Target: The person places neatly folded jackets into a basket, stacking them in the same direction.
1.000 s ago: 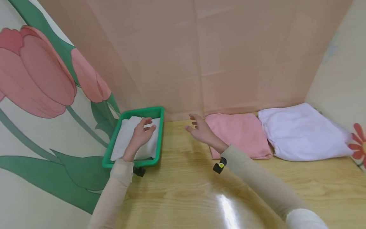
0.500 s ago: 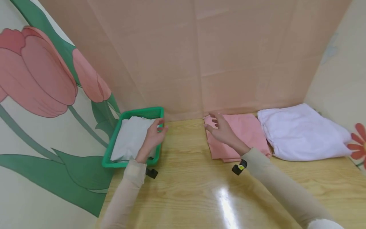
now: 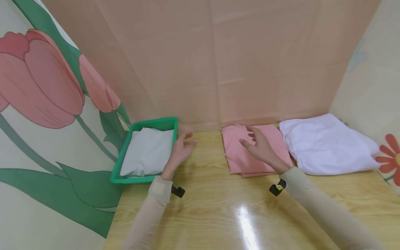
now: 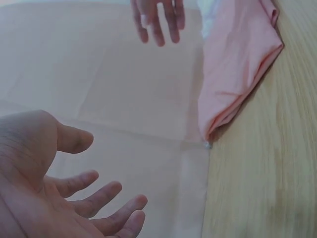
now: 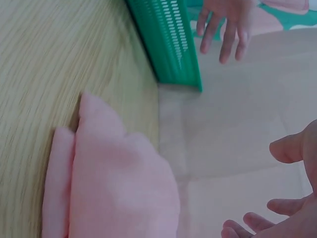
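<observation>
My left hand (image 3: 181, 151) hovers just right of the green basket (image 3: 175, 133), its fingers relaxed and nothing in them. Inside that basket lies a folded whitish cloth (image 3: 147, 151). Over the folded pink cloth (image 3: 235, 152) is my right hand (image 3: 260, 147), fingers loosely bent, also holding nothing. In the left wrist view the left palm (image 4: 29, 183) faces inward with fingers spread. The pink cloth (image 5: 124, 183) looks thick and layered in the right wrist view, with the right thumb (image 5: 290, 148) apart from it.
A white folded cloth (image 3: 328, 149) lies right of the pink one, near the right wall. A beige sheet (image 3: 212, 69) covers the back. The wooden table (image 3: 203, 208) spans the front, and a wall painted with tulips (image 3: 53, 80) stands at left.
Both hands have moved right: the left from over the basket to beside it, the right from the pink cloth's left edge to above it. The cloths and basket stay in place.
</observation>
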A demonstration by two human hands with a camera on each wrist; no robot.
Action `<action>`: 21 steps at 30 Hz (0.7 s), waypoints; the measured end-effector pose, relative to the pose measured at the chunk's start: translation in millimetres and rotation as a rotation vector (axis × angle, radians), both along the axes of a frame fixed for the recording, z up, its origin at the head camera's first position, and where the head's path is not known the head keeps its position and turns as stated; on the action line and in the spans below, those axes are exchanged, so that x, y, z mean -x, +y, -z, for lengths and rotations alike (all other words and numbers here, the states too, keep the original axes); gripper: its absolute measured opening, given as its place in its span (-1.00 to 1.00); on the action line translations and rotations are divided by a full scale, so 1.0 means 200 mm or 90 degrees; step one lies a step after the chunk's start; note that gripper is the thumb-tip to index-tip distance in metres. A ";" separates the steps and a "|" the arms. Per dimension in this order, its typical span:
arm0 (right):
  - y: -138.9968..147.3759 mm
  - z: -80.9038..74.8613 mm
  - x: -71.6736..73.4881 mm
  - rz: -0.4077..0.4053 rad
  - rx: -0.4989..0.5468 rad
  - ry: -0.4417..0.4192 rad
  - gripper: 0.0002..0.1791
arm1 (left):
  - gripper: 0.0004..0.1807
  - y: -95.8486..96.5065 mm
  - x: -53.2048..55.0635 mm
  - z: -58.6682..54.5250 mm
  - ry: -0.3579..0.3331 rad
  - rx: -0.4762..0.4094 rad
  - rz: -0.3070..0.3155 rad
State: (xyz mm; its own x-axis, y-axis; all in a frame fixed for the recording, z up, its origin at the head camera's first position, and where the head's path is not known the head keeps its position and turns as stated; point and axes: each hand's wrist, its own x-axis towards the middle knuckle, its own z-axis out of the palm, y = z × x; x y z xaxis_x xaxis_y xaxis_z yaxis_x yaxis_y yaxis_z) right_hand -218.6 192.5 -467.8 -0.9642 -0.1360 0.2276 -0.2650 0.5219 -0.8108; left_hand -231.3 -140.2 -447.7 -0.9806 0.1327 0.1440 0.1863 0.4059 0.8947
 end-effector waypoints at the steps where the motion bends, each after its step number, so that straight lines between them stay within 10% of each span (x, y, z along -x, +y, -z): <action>1: 0.02 0.00 0.00 0.003 -0.001 0.004 -0.20 | -0.48 0.01 0.00 0.00 -0.004 0.001 -0.001; 21: 0.32 0.14 -0.03 0.063 0.016 -0.003 -0.14 | -0.44 0.26 -0.01 0.24 -0.018 -0.012 0.020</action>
